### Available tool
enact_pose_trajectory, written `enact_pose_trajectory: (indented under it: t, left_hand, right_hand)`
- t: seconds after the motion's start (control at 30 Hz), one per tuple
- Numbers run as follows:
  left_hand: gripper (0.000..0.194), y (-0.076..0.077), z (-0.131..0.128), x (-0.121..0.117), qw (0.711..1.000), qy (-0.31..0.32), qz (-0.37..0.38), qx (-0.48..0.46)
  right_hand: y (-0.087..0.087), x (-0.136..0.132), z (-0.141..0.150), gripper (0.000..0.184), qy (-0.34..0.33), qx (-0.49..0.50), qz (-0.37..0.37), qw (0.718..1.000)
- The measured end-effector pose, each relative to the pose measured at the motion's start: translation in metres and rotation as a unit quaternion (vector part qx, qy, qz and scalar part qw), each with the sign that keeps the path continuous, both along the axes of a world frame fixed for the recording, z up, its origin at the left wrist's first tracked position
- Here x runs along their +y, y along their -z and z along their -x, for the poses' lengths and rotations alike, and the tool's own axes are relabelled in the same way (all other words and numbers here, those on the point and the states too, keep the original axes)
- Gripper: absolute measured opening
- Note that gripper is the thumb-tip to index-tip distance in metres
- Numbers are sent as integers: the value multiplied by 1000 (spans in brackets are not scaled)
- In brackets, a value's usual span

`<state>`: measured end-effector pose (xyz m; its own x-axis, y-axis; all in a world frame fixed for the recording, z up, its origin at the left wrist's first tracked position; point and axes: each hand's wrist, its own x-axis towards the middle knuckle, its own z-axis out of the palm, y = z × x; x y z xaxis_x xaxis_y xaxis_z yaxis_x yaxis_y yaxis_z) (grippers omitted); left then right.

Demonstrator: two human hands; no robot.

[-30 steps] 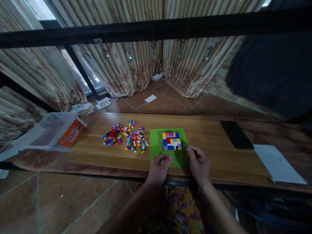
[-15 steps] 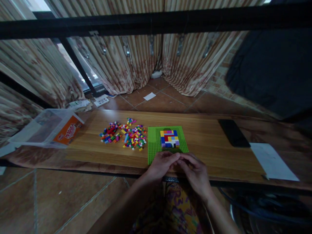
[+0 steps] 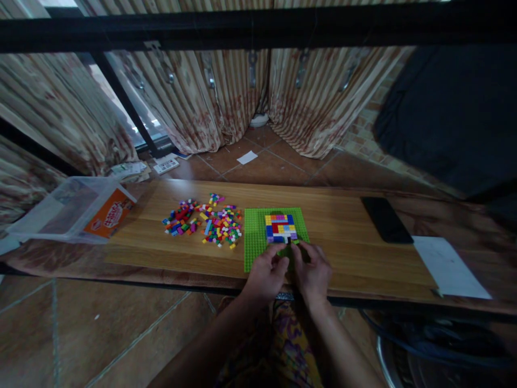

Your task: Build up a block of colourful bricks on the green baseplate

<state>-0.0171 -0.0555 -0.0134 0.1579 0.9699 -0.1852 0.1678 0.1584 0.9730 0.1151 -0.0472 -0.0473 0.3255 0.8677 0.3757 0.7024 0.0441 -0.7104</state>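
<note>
A green baseplate (image 3: 255, 237) lies on the wooden table (image 3: 355, 253) in front of me. On it sits a flat block of small coloured bricks (image 3: 279, 227). My left hand (image 3: 266, 274) and my right hand (image 3: 311, 272) rest side by side on the plate's near edge, fingers curled, fingertips touching the front row of the brick block. Whether either holds a brick is hidden. A loose pile of coloured bricks (image 3: 205, 223) lies to the left of the plate.
A clear plastic box with an orange label (image 3: 76, 210) lies on its side at the table's left end. A black phone (image 3: 385, 220) and a white sheet (image 3: 448, 260) lie to the right. A black bar (image 3: 258, 29) crosses overhead; curtains hang behind.
My hands, apart on the plate's near corners a second ago, came together and then moved forward to the front edge of the brick block.
</note>
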Motion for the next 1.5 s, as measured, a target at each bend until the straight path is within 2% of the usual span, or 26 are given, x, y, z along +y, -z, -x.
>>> enact_pose_trajectory:
  t: [0.1, 0.17, 0.33, 0.47, 0.77, 1.03, 1.13, 1.27, 1.4, 1.5]
  left_hand:
    - [44, -2, 2, 1, 992, 38, -60, 106]
    - [47, -6, 1, 3, 976, 64, -92, 189]
    - [53, -16, -6, 8, 909, 162, -176, 341]
    - [58, -20, -12, 10, 866, 200, -171, 425]
    - [72, -18, -15, 7, 860, 217, -138, 441]
    - [84, -14, -12, 4, 847, 215, -152, 462]
    - [82, -15, -5, -5, 859, 200, -184, 434]
    - [61, -10, 21, -29, 888, 146, -201, 388]
    - [48, 4, 77, -50, 905, 17, -168, 392]
    - [41, 9, 131, -53, 889, -120, -103, 430]
  right_hand:
    - [6, 3, 3, 36, 13, -20, -6, 1000]
    - [8, 3, 4, 37, 16, -34, -7, 999]
    - [7, 3, 4, 37, 14, -58, 0, 998]
    - [4, 2, 3, 39, 10, -66, 1, 998]
    - [8, 1, 0, 36, -15, -48, -6, 999]
    - [8, -9, -7, 37, -23, -50, 11, 998]
    - [8, -16, -13, 36, -30, -27, 19, 999]
    - [8, -26, -22, 37, -28, -11, 23, 999]
    - [8, -34, -30, 37, -21, -12, 21, 999]
    - [9, -39, -35, 36, -33, -9, 16, 999]
